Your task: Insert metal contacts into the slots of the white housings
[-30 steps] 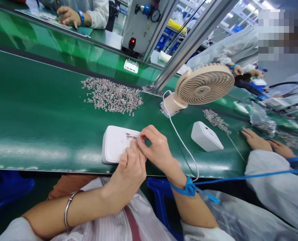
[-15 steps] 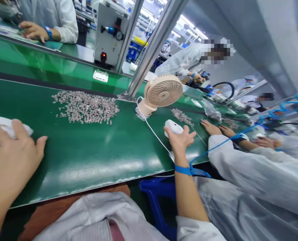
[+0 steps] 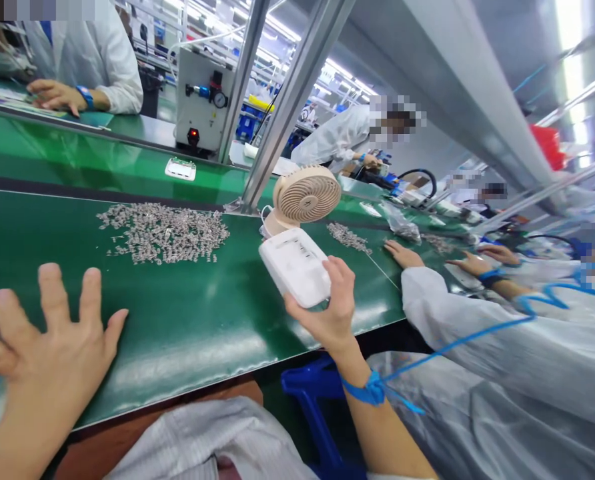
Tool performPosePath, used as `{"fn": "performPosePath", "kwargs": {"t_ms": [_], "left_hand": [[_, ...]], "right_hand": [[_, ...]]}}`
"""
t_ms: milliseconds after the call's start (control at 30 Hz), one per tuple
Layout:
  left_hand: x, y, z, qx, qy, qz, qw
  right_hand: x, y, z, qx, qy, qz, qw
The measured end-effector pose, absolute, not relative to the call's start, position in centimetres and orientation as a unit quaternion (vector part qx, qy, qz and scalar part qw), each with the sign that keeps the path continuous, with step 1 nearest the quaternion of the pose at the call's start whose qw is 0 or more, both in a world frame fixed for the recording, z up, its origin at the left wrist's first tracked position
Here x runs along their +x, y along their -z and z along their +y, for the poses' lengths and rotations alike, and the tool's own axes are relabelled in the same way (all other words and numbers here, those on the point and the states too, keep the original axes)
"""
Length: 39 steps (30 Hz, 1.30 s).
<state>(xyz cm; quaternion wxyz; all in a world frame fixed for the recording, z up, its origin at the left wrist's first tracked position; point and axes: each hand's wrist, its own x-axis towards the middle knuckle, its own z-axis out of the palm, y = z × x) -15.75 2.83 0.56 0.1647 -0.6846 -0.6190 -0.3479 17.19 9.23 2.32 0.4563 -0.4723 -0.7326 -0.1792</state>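
Cases: two white ones; one case in the right hand, a second case lying flat on the far belt.
Parts: one big pile of small grey pieces mid-belt, a smaller heap beyond the fan.
Fan: one, beige, upright just behind the held case.
Right hand: right hand grips the case from below, thumb on its near edge, lifted clear of the belt and tilted.
Left hand: left hand spread wide, fingers apart, holding nothing, over the belt's near edge.
Surface: glossy green belt.
Room: a factory line; a neighbour's hand rests flat on the belt to the right; a grey machine stands behind.
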Motion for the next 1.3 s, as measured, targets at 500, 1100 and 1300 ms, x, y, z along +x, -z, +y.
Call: {"fn": "performPosePath", "kwargs": {"t_ms": [500,1100,1300], "left_hand": [[-8.4,-0.3,-2.2,-0.759,0.345,-0.524,0.173],[-13.4,-1.7,-5.1,-0.732,0.237,-0.608,0.196],[-11.8,-0.9,-3.9,-0.718,0.226,-0.632,0.185]], "right_hand": [[10.4,-2.1,2.8,-0.43,-0.267,-0.769,0.391],[5.9,0.1,18.1,-0.533,-0.134,-0.786,0.284],[5.7,0.1,18.6,-0.533,-0.118,-0.796,0.262]]}}
